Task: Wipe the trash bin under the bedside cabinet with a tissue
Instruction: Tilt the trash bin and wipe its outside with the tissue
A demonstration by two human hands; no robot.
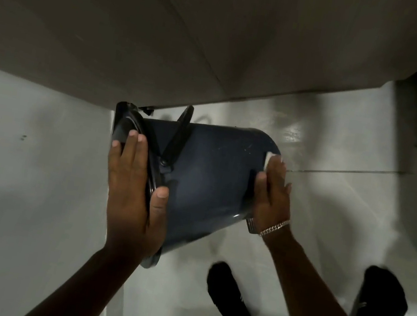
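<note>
Wiping the base end of the bin is the step in hand, and it is going best if the tissue is kept flat under the palm, pressed evenly, and drawn in overlapping passes while the other hand is stopping the bin from turning. Rotating the bin a little between passes would, I judge, bring the unwiped side round.

The left hand is grasping the bin at its rim end, fingers lying over the dark lid and the thumb pressing on the blue wall. The right hand is lying flat against the opposite end with fingers extended, pinning the tissue there; only a white corner is showing past the fingertips. A chain bracelet is hanging at that wrist.

The bin is being held tipped on its side between the two hands, lifted off the floor, just in front of the cabinet, with the person's feet below it.
</note>
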